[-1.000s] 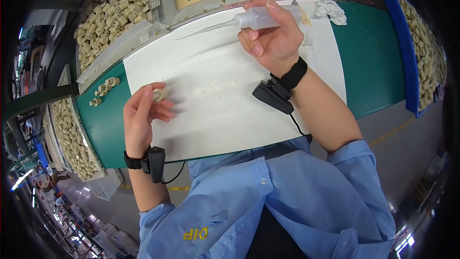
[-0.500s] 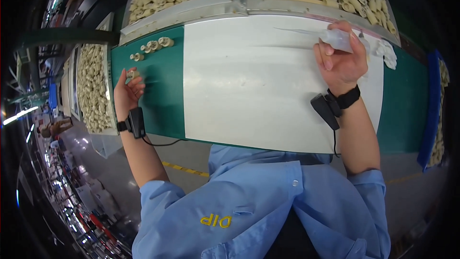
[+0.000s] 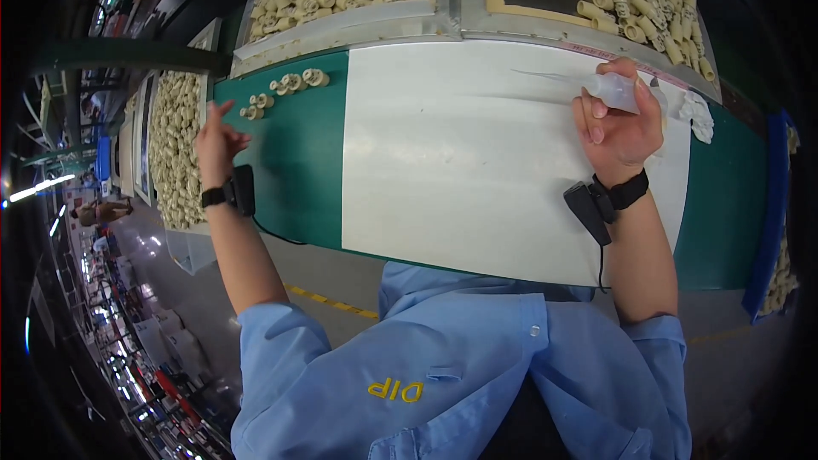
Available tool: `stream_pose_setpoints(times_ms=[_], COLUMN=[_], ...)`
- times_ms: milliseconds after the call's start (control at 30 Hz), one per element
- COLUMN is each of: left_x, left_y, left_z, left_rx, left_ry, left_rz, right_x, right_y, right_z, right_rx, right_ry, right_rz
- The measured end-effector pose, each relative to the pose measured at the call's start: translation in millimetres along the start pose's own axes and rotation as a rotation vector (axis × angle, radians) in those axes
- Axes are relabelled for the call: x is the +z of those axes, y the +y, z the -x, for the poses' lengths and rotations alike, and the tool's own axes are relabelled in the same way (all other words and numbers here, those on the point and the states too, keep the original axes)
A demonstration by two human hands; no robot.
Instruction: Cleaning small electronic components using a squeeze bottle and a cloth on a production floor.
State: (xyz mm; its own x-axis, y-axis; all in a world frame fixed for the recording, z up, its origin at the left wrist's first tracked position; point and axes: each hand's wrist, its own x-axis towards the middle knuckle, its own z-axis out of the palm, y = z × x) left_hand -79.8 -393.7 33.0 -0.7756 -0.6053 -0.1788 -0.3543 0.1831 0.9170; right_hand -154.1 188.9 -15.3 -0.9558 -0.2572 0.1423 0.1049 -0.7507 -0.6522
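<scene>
My right hand point(image 3: 626, 123) is wrapped round a translucent squeeze bottle point(image 3: 615, 92), held above the far right part of a white sheet. The bottle's long thin tip points left. At the left edge of the green mat, my left hand point(image 3: 220, 146) has its fingers apart with nothing visible in them. It is beside a tray point(image 3: 210, 89) of beige cylindrical pieces. Just beyond that hand on the mat, a few beige pieces point(image 3: 256, 107) stand close together. Farther back and to the right is a short row of similar beige pieces point(image 3: 294, 83).
Large metal-edged trays point(image 3: 341, 38) heaped with beige pieces line the far side. A crumpled white cloth point(image 3: 697, 115) lies right of the white sheet point(image 3: 477, 170). A blue-walled bin point(image 3: 771, 213) stands at the right edge. Black wrist devices with cables are on both arms.
My left hand has let go of a beige piece, which now stands with another on the mat, and has shifted left toward the side tray. The right hand still holds the bottle.
</scene>
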Motion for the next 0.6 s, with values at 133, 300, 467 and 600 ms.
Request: stream_pose_setpoints(times_ms=[133, 300, 467, 600], left_x=[56.0, 179.0, 292.9, 372.5], left_y=[66.5, 117.1, 113.7, 140.9], left_z=[49.7, 98.9, 88.1, 88.3], left_rx=[0.366, 0.453, 0.592, 1.019], left_ry=[-0.007, -0.457, -0.657, -0.586], left_rz=[0.054, -0.202, -0.119, -0.547], right_x=[-3.1, 4.3, -0.9, 1.5], right_y=[1.7, -1.8, -0.7, -5.6], right_z=[-0.4, -6.3, -8.6, -7.3], right_rx=[-0.036, -0.072, -0.064, -0.068], right_ry=[0.055, 0.239, 0.342, 0.376], right_rz=[-0.010, -0.155, -0.338, -0.397])
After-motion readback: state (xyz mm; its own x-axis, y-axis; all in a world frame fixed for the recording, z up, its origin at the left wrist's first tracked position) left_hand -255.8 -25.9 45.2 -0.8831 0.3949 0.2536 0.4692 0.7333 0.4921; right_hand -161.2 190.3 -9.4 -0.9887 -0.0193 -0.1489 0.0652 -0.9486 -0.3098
